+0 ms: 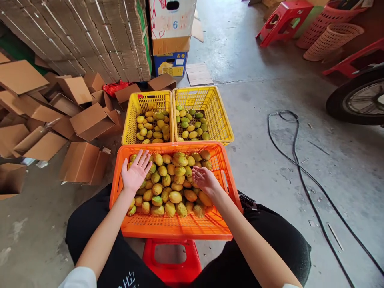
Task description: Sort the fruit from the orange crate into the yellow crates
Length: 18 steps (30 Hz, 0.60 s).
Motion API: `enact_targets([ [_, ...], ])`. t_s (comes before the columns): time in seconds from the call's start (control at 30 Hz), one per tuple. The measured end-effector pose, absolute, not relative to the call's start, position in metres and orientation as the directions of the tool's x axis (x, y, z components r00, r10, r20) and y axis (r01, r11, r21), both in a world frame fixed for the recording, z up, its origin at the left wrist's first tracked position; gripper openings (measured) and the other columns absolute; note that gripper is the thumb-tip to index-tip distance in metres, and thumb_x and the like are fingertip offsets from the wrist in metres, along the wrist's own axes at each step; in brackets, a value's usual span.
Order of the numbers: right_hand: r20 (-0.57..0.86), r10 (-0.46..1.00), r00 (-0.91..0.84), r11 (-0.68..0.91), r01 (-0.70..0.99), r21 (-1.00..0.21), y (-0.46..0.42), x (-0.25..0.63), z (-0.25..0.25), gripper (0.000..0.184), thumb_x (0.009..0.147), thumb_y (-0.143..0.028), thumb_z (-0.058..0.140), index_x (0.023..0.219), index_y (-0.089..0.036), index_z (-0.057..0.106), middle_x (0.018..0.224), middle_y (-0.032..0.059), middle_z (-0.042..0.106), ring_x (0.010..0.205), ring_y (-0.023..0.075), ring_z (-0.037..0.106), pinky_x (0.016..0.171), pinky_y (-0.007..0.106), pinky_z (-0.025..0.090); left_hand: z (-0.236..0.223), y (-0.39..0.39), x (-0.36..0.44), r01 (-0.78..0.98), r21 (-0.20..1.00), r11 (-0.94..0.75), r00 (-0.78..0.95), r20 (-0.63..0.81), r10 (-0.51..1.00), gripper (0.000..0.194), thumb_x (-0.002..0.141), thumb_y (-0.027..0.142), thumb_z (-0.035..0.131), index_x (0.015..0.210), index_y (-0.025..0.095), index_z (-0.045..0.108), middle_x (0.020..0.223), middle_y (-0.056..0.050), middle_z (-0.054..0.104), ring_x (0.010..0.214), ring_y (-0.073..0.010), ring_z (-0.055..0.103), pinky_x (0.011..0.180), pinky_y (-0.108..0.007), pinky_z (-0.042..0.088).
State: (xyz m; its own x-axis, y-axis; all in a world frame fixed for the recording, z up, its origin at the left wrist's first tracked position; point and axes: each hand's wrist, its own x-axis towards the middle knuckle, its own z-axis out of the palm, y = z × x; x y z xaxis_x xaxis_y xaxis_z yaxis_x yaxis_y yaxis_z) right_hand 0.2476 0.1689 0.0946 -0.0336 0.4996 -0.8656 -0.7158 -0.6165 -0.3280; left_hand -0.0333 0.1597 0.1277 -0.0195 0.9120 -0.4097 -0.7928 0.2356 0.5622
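The left hand (135, 176) shows its palm, fingers spread; the right hand (207, 181) has fingers loosely open, both above the fruit (175, 197) in the orange crate (177, 231). Open floor (252, 152) stretches right toward a black cable (297, 162). The crate's far rim hides the near edges of two yellow crates (220, 116); a wheel (339, 100) is cut off far right.

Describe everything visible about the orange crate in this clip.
The orange crate is open-topped and rectangular, apparently plastic, with lattice walls, a solid rim and a handle slot in its right side. It sits between the person's knees, open side up, holding many yellow-to-green fruits. Two yellow crates lie just beyond its far rim; a red stool shows below its near edge, though the support itself is hidden. The left hand and right hand are open above it.
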Motion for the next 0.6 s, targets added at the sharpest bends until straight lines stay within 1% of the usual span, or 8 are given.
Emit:
enact_targets([
  [0.1, -0.864, 0.502, -0.041, -0.622, -0.712, -0.327, 0.169, 0.246, 0.098, 0.018, 0.086, -0.008, 0.052, 0.084, -0.020, 0.066, 0.070, 0.0038, 0.068, 0.059, 0.0114, 0.063, 0.054, 0.018, 0.053, 0.121, 0.160, -0.035, -0.775, 0.574, 0.264, 0.000, -0.417, 0.909, 0.066, 0.098, 0.057, 0.038, 0.147, 0.016, 0.054, 0.153, -0.013, 0.056, 0.150, -0.0264, 0.040, 0.118, -0.045, 0.039],
  [0.17, -0.857, 0.512, -0.062, -0.620, -0.717, -0.319, 0.169, 0.244, 0.101, 0.019, 0.087, -0.009, 0.051, 0.084, -0.020, 0.066, 0.070, 0.0038, 0.069, 0.060, 0.0116, 0.064, 0.054, 0.018, 0.053, 0.114, 0.161, -0.037, -0.754, 0.580, 0.310, 0.017, -0.454, 0.891, 0.064, 0.099, 0.055, 0.038, 0.145, 0.016, 0.056, 0.151, -0.013, 0.057, 0.148, -0.0266, 0.043, 0.117, -0.045, 0.040],
  [0.27, -0.845, 0.530, -0.074, -0.606, -0.730, -0.316, 0.169, 0.244, 0.104, 0.021, 0.088, -0.009, 0.050, 0.082, -0.021, 0.066, 0.069, 0.0033, 0.068, 0.061, 0.0120, 0.064, 0.055, 0.019, 0.054, 0.097, 0.166, -0.040, -0.694, 0.569, 0.441, 0.022, -0.596, 0.802, 0.055, 0.099, 0.045, 0.041, 0.142, 0.016, 0.059, 0.144, -0.014, 0.063, 0.142, -0.0264, 0.051, 0.115, -0.045, 0.044],
  [0.37, -0.834, 0.546, -0.074, -0.599, -0.731, -0.327, 0.168, 0.244, 0.105, 0.020, 0.087, -0.010, 0.051, 0.082, -0.022, 0.066, 0.069, 0.0028, 0.069, 0.060, 0.0128, 0.063, 0.054, 0.020, 0.054, 0.070, 0.174, -0.034, -0.607, 0.572, 0.552, -0.094, -0.741, 0.664, 0.047, 0.095, 0.034, 0.046, 0.135, 0.016, 0.063, 0.139, -0.016, 0.066, 0.138, -0.0260, 0.055, 0.112, -0.043, 0.047],
  [0.43, -0.831, 0.551, -0.078, -0.601, -0.727, -0.330, 0.167, 0.243, 0.105, 0.020, 0.087, -0.011, 0.051, 0.081, -0.022, 0.066, 0.068, 0.0026, 0.069, 0.060, 0.0131, 0.063, 0.055, 0.021, 0.053, 0.050, 0.182, -0.024, -0.509, 0.609, 0.609, -0.217, -0.775, 0.593, 0.043, 0.094, 0.035, 0.048, 0.129, 0.018, 0.065, 0.145, -0.015, 0.062, 0.144, -0.0267, 0.048, 0.118, -0.044, 0.040],
  [0.5, -0.828, 0.554, -0.087, -0.606, -0.724, -0.329, 0.165, 0.242, 0.106, 0.018, 0.087, -0.012, 0.053, 0.082, -0.023, 0.066, 0.068, 0.0021, 0.069, 0.060, 0.0134, 0.063, 0.056, 0.021, 0.053, 0.032, 0.191, -0.013, -0.366, 0.723, 0.586, -0.335, -0.690, 0.641, 0.039, 0.092, 0.032, 0.055, 0.128, 0.023, 0.065, 0.156, -0.008, 0.052, 0.154, -0.0223, 0.032, 0.127, -0.041, 0.022],
  [0.53, -0.826, 0.556, -0.096, -0.610, -0.722, -0.327, 0.163, 0.242, 0.107, 0.016, 0.086, -0.013, 0.054, 0.083, -0.022, 0.067, 0.068, 0.0020, 0.069, 0.060, 0.0135, 0.063, 0.056, 0.022, 0.053, 0.025, 0.196, -0.008, -0.311, 0.770, 0.557, -0.348, -0.638, 0.687, 0.040, 0.090, 0.030, 0.059, 0.129, 0.024, 0.064, 0.159, -0.005, 0.048, 0.156, -0.0204, 0.025, 0.129, -0.039, 0.015],
  [0.6, -0.826, 0.553, -0.112, -0.618, -0.720, -0.317, 0.160, 0.242, 0.110, 0.013, 0.085, -0.014, 0.056, 0.084, -0.021, 0.067, 0.068, 0.0021, 0.070, 0.061, 0.0135, 0.063, 0.057, 0.022, 0.052, 0.013, 0.206, -0.001, -0.309, 0.801, 0.513, -0.317, -0.595, 0.738, 0.042, 0.091, 0.034, 0.058, 0.132, 0.024, 0.060, 0.162, -0.004, 0.045, 0.158, -0.0197, 0.019, 0.129, -0.037, 0.010],
])
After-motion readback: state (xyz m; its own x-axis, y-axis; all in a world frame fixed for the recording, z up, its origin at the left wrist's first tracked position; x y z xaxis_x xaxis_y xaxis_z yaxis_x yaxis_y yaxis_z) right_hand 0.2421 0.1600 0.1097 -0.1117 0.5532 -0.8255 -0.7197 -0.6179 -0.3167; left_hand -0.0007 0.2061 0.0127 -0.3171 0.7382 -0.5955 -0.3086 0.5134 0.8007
